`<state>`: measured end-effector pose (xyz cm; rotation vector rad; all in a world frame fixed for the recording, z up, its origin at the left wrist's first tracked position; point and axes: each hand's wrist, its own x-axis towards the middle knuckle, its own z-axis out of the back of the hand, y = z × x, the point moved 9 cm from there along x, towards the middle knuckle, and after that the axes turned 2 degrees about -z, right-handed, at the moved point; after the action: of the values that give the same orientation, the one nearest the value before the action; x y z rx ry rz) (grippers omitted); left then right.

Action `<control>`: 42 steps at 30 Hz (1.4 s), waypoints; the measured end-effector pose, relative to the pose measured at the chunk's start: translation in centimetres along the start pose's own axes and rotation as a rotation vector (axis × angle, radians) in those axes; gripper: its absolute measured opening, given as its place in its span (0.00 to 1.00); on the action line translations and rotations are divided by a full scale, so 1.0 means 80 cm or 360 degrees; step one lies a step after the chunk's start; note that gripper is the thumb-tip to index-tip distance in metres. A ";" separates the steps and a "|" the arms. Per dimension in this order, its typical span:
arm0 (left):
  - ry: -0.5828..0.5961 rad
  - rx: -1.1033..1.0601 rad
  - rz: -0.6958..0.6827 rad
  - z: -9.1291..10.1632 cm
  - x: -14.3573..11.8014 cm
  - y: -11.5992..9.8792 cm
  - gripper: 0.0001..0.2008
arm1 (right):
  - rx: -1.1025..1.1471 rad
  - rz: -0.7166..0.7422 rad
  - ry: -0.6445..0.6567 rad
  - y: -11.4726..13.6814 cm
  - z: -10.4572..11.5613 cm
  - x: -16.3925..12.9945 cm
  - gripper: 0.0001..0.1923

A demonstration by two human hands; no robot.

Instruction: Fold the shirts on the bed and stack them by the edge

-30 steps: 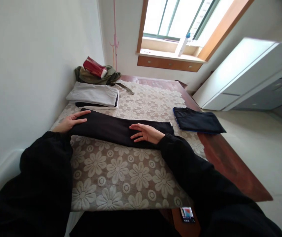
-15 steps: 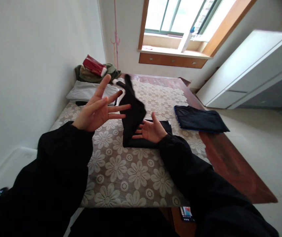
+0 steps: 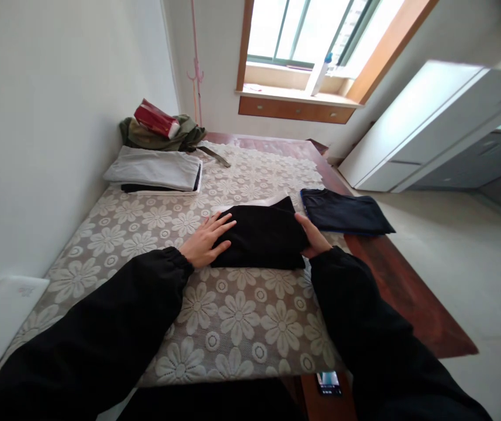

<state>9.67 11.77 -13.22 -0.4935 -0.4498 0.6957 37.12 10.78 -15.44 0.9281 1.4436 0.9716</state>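
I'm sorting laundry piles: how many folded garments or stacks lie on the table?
3: black garment between both hands, dark blue one to its right, grey-topped stack at far left. That stack holds hidden layers.

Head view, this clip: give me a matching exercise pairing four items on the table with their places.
Things:
1. black folded garment
2. navy folded garment
3. grey-white folded stack
4. red packet

Places:
A. on the olive bag at the far end
B. between the left hand and right hand
C. far left, near the wall
D. at the right edge of the lace cloth

Pairs: 1-B, 2-D, 3-C, 4-A
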 end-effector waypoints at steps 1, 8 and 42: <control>0.0038 0.0059 -0.0017 -0.004 0.000 -0.001 0.31 | -0.0064 0.0044 -0.0033 0.003 0.006 0.002 0.31; 0.0205 0.0215 -0.0133 -0.016 -0.002 -0.004 0.34 | -0.0244 0.0105 -0.0051 0.008 0.032 -0.001 0.33; 0.0417 0.0490 -0.0312 -0.047 -0.015 -0.051 0.29 | -0.2142 -0.0088 -0.0494 0.019 0.053 -0.027 0.35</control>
<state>12.89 7.17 -14.14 -0.2402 -0.1371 0.4911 41.59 9.64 -13.48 0.0065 0.3176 1.3575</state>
